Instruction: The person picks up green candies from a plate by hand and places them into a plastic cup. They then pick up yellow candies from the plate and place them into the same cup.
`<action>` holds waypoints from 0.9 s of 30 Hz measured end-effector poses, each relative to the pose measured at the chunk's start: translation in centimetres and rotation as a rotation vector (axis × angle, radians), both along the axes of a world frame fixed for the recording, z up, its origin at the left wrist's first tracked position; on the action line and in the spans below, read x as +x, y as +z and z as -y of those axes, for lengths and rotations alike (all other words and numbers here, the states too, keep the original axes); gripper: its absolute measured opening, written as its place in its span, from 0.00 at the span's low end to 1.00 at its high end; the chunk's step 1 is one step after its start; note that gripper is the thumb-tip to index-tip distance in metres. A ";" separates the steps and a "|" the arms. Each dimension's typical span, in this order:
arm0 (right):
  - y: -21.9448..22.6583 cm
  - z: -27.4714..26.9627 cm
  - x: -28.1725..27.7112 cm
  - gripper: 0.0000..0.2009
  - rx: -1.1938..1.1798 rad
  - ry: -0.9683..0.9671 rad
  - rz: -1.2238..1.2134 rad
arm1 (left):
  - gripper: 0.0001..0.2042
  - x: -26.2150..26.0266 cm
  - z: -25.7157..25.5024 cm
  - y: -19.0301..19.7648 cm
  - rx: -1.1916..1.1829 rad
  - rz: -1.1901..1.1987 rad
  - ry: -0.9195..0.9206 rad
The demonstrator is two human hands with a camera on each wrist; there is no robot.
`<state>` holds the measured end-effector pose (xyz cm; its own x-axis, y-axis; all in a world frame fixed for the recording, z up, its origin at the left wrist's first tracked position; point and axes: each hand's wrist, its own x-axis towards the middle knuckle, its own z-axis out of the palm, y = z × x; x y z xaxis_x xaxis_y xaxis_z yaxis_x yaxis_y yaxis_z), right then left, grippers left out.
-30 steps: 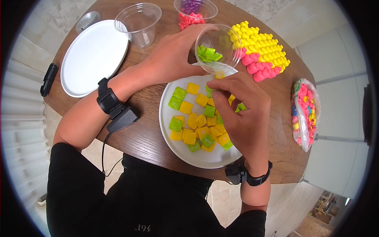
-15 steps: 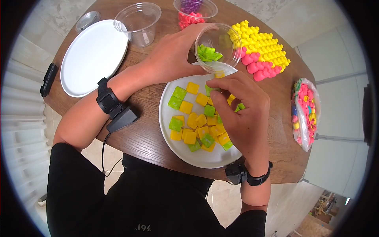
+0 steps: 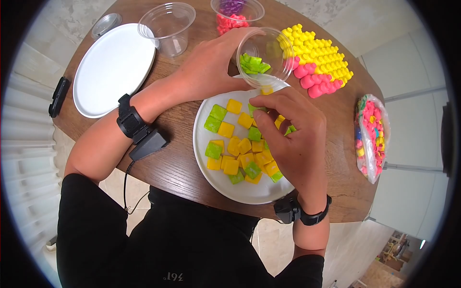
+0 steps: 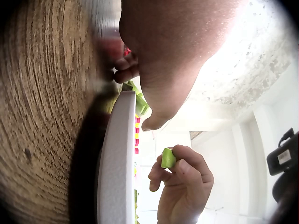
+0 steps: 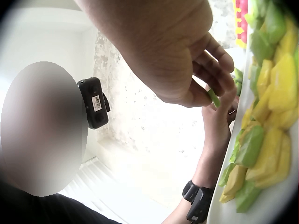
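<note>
My left hand grips a clear plastic cup, tilted over the far edge of a round white plate. Green pieces lie inside the cup. Thumb and forefinger of my right hand pinch one green piece just above the plate, close to the cup's rim; in the right wrist view the same green piece shows at the fingertips. Yellow squares and green squares are spread over the plate, some overlapping, some hidden under my right hand.
To the left are an oval-looking white plate, an empty clear cup and a round lid. Behind stands a cup with red and purple pieces. Yellow and pink bottle-shaped pieces and a filled plastic bag are at the right.
My right hand has shifted very slightly left, still pinching the green piece. The left hand and its cup have hardly moved.
</note>
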<state>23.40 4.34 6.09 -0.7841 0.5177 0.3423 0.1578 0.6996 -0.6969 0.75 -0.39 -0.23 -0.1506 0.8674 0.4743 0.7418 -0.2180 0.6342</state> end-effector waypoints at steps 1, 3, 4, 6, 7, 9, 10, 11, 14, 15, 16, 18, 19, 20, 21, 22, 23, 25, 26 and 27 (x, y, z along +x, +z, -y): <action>0.0 0.0 0.0 0.08 0.001 0.001 0.004 | 0.46 0.0 0.0 0.0 -0.004 -0.005 0.000; 0.0 0.0 0.0 0.08 0.003 0.001 0.006 | 0.46 0.0 0.0 -0.1 0.010 -0.013 0.004; -0.1 0.0 0.0 0.08 0.005 0.000 0.008 | 0.45 0.0 -0.1 -0.2 0.023 -0.021 0.008; -0.1 0.0 0.0 0.08 0.008 0.000 0.014 | 0.45 0.0 0.0 -0.1 0.019 -0.019 0.005; -0.1 0.0 0.0 0.08 0.011 0.000 0.019 | 0.45 0.0 0.0 -0.1 0.015 -0.017 0.003; -0.1 0.1 0.0 0.08 0.002 0.003 0.023 | 0.45 0.0 0.0 -0.1 0.019 -0.020 0.005; -0.1 0.1 0.0 0.07 -0.006 0.005 0.026 | 0.45 0.0 0.0 -0.1 0.023 -0.023 0.007; -0.2 0.1 0.0 0.07 -0.006 0.005 0.026 | 0.45 0.0 0.0 -0.1 0.023 -0.023 0.007; -0.4 0.0 0.0 0.07 -0.016 0.020 0.053 | 0.45 0.0 0.0 0.0 0.027 -0.018 -0.001; -0.4 0.0 0.0 0.08 -0.011 0.024 0.059 | 0.45 0.1 0.1 0.2 0.008 0.006 -0.006; -0.5 0.0 0.0 0.08 -0.007 0.027 0.064 | 0.45 0.2 0.1 0.3 -0.011 0.029 -0.010; -0.6 0.0 -0.1 0.08 -0.007 0.027 0.064 | 0.46 0.1 0.1 0.2 -0.013 0.026 -0.006; -0.6 -0.1 -0.1 0.08 -0.008 0.027 0.063 | 0.46 0.1 0.1 0.2 -0.016 0.023 -0.002; -0.6 -0.1 -0.1 0.08 -0.008 0.027 0.063 | 0.46 0.1 0.1 0.2 -0.016 0.023 -0.002; -0.6 -0.1 -0.1 0.08 -0.003 0.025 0.066 | 0.46 0.1 0.1 0.1 -0.009 0.019 -0.002; -0.6 -0.1 -0.1 0.08 0.003 0.023 0.069 | 0.46 0.1 0.1 0.1 -0.001 0.015 -0.003; -0.6 -0.1 -0.1 0.08 0.003 0.023 0.069 | 0.46 0.1 0.1 0.1 -0.001 0.015 -0.003; -0.5 -0.1 -0.1 0.08 -0.002 0.027 0.073 | 0.46 0.0 0.1 0.0 0.001 0.013 -0.009; -0.5 -0.1 -0.1 0.08 -0.002 0.027 0.073 | 0.46 0.0 0.1 0.1 0.001 0.014 -0.009; -0.5 -0.1 0.0 0.08 -0.001 0.028 0.077 | 0.46 0.1 0.1 0.2 -0.015 0.024 -0.009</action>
